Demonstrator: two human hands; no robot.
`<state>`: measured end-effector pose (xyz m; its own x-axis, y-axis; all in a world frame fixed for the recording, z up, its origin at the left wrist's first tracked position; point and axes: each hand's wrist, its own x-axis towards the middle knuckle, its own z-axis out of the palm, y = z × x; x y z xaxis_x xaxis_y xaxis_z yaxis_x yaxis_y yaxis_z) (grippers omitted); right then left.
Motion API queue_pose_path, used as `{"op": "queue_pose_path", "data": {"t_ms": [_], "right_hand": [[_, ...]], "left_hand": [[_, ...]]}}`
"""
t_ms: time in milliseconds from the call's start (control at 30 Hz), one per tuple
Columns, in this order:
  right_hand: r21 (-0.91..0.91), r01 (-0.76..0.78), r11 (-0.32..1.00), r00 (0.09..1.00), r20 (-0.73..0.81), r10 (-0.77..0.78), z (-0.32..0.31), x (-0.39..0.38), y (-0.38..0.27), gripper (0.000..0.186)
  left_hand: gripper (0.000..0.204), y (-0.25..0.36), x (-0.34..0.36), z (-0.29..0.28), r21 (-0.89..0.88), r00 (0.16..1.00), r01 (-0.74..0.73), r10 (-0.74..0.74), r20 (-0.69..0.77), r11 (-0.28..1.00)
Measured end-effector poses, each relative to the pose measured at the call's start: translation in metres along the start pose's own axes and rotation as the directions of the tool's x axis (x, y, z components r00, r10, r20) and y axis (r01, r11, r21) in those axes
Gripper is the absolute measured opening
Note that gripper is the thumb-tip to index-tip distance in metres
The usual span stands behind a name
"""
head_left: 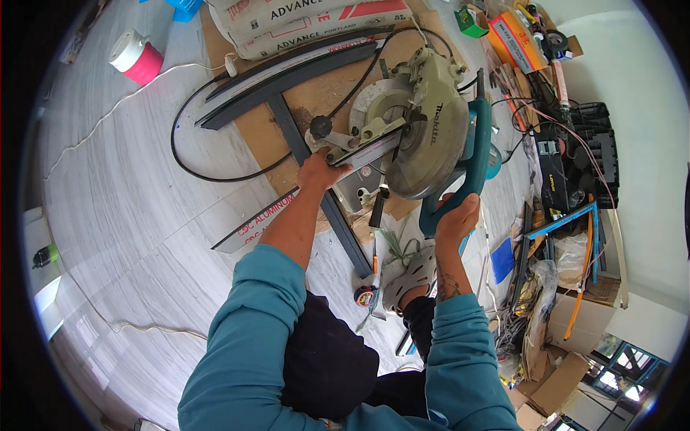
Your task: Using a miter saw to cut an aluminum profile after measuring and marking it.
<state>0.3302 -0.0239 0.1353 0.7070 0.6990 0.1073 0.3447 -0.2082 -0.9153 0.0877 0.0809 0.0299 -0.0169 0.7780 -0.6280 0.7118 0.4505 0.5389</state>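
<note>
A mitre saw [438, 136] with a greenish-grey blade guard and a teal handle [475, 154] stands in front of me. My right hand [458, 218] is closed round the lower end of that handle. My left hand [321, 171] grips a long aluminium profile [248, 228] with white printed film, beside the saw's black clamp knob [320, 127]. The profile runs from the lower left up to the blade area, where the guard covers its far end. Whether the blade touches it cannot be made out.
Dark metal bars [287, 75] and cement bags [316, 29] lie beyond the saw. A black cable [215, 178] loops on the left. A tape measure [365, 295] rests near my foot. Tools, boxes and a black case [593, 154] crowd the right wall. A pink-and-white jug [136, 56] stands far left.
</note>
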Motion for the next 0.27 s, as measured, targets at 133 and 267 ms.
{"op": "queue_pose_path", "data": {"t_ms": [133,267], "right_hand": [[-0.001,0.106,0.994,0.994,0.005,-0.106,-0.004,0.0,0.032,0.05],[0.008,0.19,0.982,0.981,0.049,-0.19,-0.002,-0.003,0.013,0.051]], "left_hand": [[0.092,-0.005,0.006,0.011,0.034,0.994,-0.099,0.1,-0.051,0.995],[0.104,-0.098,0.02,0.022,0.072,0.918,-0.372,0.378,-0.119,0.926]]}}
